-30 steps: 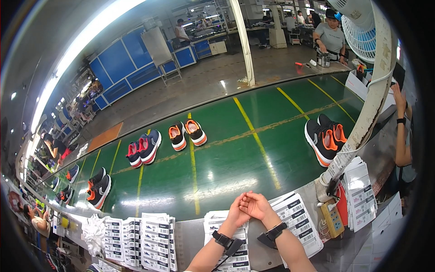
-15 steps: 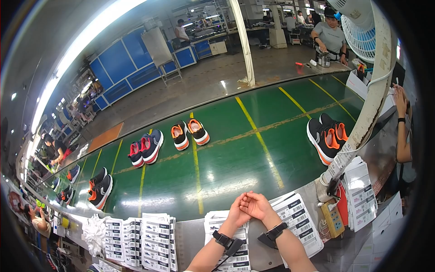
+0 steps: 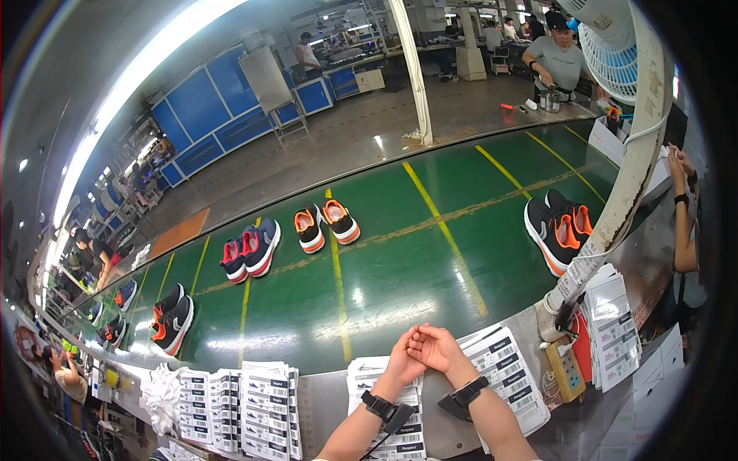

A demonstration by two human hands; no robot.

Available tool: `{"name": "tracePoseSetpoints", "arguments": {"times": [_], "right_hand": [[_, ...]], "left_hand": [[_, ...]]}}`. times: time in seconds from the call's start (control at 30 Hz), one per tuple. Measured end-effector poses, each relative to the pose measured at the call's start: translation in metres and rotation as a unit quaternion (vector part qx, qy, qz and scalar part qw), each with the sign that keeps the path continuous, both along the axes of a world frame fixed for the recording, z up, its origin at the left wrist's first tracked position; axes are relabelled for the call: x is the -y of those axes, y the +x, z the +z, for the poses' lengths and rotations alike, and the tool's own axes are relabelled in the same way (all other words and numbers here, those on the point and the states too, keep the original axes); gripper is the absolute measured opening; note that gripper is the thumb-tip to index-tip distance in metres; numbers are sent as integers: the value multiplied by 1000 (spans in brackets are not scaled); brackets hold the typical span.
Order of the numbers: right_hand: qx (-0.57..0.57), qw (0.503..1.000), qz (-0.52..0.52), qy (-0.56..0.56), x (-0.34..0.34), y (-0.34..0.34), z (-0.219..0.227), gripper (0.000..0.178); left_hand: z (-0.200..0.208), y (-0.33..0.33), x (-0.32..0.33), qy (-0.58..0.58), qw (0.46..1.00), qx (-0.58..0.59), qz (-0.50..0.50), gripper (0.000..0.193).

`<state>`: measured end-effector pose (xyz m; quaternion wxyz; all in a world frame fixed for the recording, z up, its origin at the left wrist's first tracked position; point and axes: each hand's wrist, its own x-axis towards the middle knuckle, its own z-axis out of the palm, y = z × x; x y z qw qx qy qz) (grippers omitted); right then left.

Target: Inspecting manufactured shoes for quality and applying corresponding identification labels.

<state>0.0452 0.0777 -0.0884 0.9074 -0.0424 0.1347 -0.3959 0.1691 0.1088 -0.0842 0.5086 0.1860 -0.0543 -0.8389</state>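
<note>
My left hand [image 3: 404,357] and my right hand [image 3: 437,350] rest against each other over the near edge of a green conveyor belt [image 3: 392,284]. Their fingers are curled and pressed together, and no object shows in them. Black straps with small dark devices circle both wrists. Beneath my left forearm lies a stack of printed label sheets [image 3: 365,376]; a wider stack of label sheets [image 3: 507,373] is beside my right forearm. On the belt stand a black-and-orange pair of sneakers [image 3: 327,226], a navy-and-red pair [image 3: 252,250], a dark pair at left [image 3: 172,320] and a black-and-orange pair at right [image 3: 557,234].
More label stacks [image 3: 265,411] and crumpled white paper [image 3: 161,399] line the near ledge at left. A white post [image 3: 642,146], a power strip [image 3: 565,371] and a fan [image 3: 607,61] stand at right. Co-workers are across the belt [image 3: 557,61] and at far right.
The belt has carried the shoes and yellow lines slightly to the right. My hands have stayed put. The co-worker across the belt and the one at far right have shifted their arms.
</note>
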Motion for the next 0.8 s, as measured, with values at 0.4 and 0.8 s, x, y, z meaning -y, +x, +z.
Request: {"name": "tracePoseSetpoints", "arguments": {"times": [0.4,0.8], "right_hand": [[11,1000,8,-10,0,-1,-3,23],[10,1000,7,-11,-1,0,-3,22]], "left_hand": [[-1,0,0,-3,1000,2,9,34],[-2,1,-1,-18,1000,0,-2,36]]}}
